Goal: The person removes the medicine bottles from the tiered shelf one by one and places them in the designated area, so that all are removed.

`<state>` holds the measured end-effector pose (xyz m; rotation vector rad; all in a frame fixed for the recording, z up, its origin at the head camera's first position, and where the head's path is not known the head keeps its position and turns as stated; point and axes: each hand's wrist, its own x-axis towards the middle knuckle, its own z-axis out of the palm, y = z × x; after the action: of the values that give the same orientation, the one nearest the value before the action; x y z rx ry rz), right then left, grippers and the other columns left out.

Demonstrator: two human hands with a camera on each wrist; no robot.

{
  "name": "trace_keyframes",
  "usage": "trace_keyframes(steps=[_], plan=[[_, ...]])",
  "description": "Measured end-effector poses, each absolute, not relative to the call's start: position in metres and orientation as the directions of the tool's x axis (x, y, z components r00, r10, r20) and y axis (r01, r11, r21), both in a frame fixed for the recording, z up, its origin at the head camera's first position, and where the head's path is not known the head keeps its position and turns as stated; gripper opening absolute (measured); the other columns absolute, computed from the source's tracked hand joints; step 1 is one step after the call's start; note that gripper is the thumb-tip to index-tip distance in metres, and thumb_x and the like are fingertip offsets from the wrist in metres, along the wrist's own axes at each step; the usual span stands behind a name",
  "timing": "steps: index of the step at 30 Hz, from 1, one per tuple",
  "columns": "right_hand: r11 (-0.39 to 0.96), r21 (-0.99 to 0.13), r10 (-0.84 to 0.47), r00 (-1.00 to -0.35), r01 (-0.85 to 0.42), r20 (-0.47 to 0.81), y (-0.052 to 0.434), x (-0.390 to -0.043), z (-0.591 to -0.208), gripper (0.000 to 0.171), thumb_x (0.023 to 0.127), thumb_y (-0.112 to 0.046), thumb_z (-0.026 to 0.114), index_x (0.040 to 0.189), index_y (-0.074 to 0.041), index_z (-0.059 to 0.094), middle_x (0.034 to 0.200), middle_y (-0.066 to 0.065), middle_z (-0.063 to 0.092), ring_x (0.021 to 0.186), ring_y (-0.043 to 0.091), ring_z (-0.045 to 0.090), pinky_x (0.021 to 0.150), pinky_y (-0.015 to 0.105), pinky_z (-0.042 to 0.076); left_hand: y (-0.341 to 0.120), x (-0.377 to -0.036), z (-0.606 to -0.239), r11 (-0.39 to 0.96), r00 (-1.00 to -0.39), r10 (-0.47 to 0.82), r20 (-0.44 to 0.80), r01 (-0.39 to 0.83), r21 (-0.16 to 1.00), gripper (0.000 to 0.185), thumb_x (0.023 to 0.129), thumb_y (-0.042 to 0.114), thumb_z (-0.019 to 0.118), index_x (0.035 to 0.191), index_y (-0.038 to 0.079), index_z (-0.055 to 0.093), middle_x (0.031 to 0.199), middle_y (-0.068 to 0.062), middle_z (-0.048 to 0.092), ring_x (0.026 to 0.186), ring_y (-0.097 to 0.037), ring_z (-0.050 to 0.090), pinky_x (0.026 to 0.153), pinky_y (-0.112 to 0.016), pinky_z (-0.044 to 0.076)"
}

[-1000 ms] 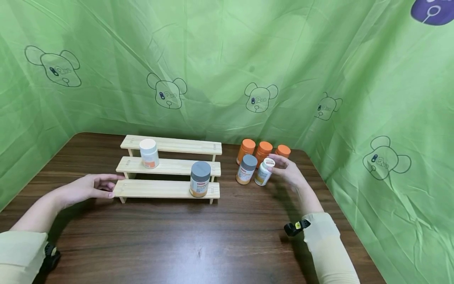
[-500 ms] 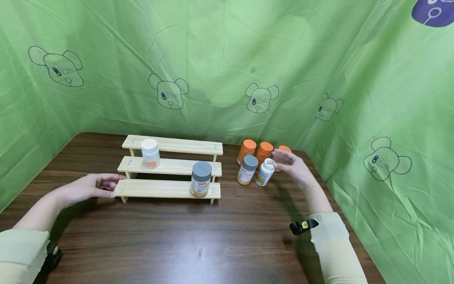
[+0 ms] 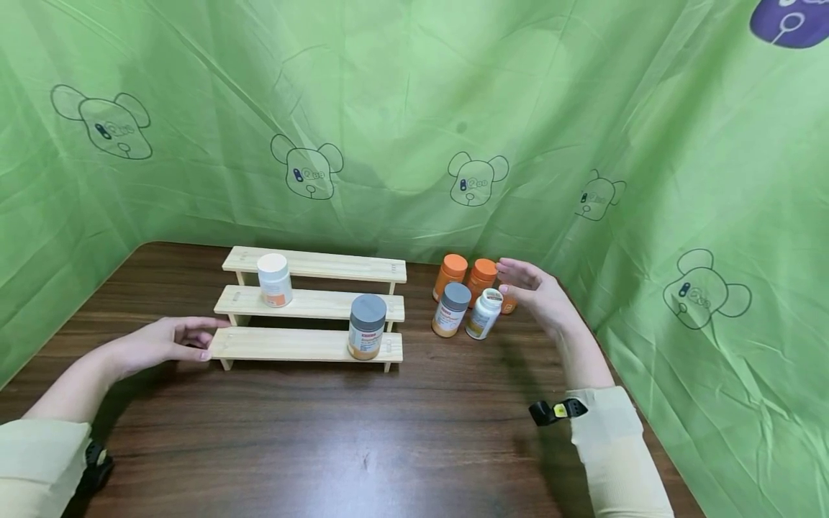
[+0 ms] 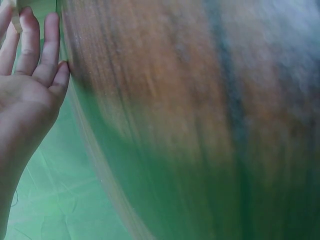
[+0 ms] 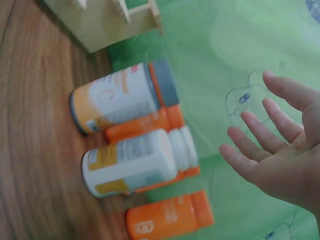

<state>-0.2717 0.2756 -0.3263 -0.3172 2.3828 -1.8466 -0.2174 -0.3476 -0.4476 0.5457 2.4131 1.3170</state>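
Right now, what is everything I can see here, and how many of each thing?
Wooden stepped shelf: one, pale wood, three tiers, left of centre on the table.
White-capped bottle on shelf: one, white with orange label, middle tier.
Grey-capped bottle on shelf: one, bottom tier, right end.
Grey-capped bottle on table: one, right of the shelf.
White bottle on table: one, beside it.
Orange bottles: three, behind those two, one mostly hidden by the hand.
Table: one, dark brown wood.
Green cloth: backdrop with bear drawings.
Left hand: open, touching the shelf's left end.
Right hand: open, above the bottles, holding nothing.
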Motion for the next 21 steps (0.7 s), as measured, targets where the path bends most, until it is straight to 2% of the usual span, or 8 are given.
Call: trace_keyframes(steps=[4, 11, 21], plan=[[0.205, -0.971, -0.239, -0.968, -0.124, 0.073, 0.269, -0.268, -0.319, 0.055, 0.087, -0.011, 0.067, 0.138, -0.013, 0.046, 0.137, 0.006, 0.051, 0.132, 0.031, 0.040, 0.093, 0.024, 0.045, -0.347, -0.217, -0.448, 0.504, -0.872, 0.475, -0.113, 0.165, 0.848, 0.060, 0.088, 0.016, 0.065, 0.140, 0.001, 0.040, 0.107, -0.010, 0.062, 0.093, -0.007, 0.059, 0.075, -0.022, 0.047], [0.136, -0.974, -0.266, -0.954, -0.179, 0.138, 0.254, -0.259, -0.302, 0.056, 0.086, -0.009, 0.068, 0.138, -0.011, 0.046, 0.138, 0.009, 0.051, 0.133, 0.035, 0.037, 0.093, 0.024, 0.044, -0.348, -0.218, -0.448, 0.496, -0.869, 0.484, -0.104, 0.175, 0.851, 0.059, 0.089, 0.014, 0.065, 0.140, 0.001, 0.040, 0.106, -0.009, 0.063, 0.092, -0.007, 0.060, 0.075, -0.022, 0.047], [0.110, -0.970, -0.251, -0.950, -0.217, 0.184, 0.228, -0.248, -0.285, 0.054, 0.088, -0.006, 0.065, 0.138, -0.011, 0.047, 0.139, 0.008, 0.050, 0.130, 0.028, 0.044, 0.096, 0.024, 0.043, -0.349, -0.219, -0.449, 0.501, -0.869, 0.484, -0.105, 0.177, 0.847, 0.059, 0.088, 0.015, 0.066, 0.140, 0.001, 0.040, 0.106, -0.009, 0.064, 0.093, -0.008, 0.061, 0.076, -0.021, 0.047]])
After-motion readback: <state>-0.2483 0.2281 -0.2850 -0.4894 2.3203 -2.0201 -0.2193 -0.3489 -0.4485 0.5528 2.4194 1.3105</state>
